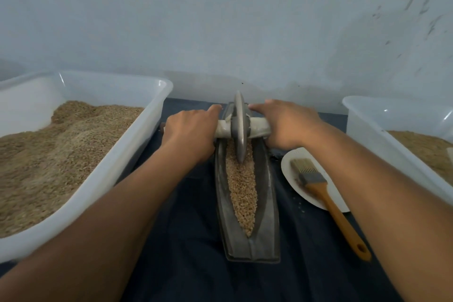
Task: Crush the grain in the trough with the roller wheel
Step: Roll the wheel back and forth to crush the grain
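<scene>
The roller wheel (239,127) stands upright on edge in the far half of the trough (246,203), its lower rim sunk into the grain (241,189). Its axle (257,127), wrapped in pale tape, runs left to right across the trough, between my two hands.

My left hand (190,130) grips the left end of the axle, fingers curled over the top and closed round it; a short stub of axle shows past the outer side of the hand. My right hand (285,125) grips the right end the same way, fingers wrapped over and down, index finger lying forward near the wheel face. Both hands sit just beside the wheel, one on each side.

The trough's long axis runs away from me toward the wall, pointed near end toward me. The grain fills its narrow central channel, tapering to a point at the near end. The wheel's plane lines up with that axis.
</scene>
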### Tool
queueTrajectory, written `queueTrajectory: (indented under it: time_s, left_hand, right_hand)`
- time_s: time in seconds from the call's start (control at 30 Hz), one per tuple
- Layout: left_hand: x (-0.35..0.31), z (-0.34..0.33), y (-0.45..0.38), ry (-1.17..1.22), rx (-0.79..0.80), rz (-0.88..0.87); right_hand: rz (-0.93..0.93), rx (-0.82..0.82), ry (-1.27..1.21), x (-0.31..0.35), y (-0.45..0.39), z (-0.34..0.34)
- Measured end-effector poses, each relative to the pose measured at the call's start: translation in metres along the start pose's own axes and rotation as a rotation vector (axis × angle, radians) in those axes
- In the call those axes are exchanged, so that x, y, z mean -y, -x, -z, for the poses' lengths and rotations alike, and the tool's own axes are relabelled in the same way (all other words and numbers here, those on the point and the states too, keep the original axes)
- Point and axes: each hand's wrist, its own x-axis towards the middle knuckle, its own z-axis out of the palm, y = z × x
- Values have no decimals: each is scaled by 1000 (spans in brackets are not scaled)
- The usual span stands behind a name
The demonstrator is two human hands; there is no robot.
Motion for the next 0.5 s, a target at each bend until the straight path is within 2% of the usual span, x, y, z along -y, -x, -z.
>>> queueTrajectory:
  time_s: [0.27, 0.5]
  left_hand:
    - [-7, 13, 39, -67, -99, -56]
    - [-8, 30, 83, -62, -169, -122]
  right_hand:
    - [-70, -98, -15, 16, 54, -3]
    - [-26, -251, 34, 34, 104, 2]
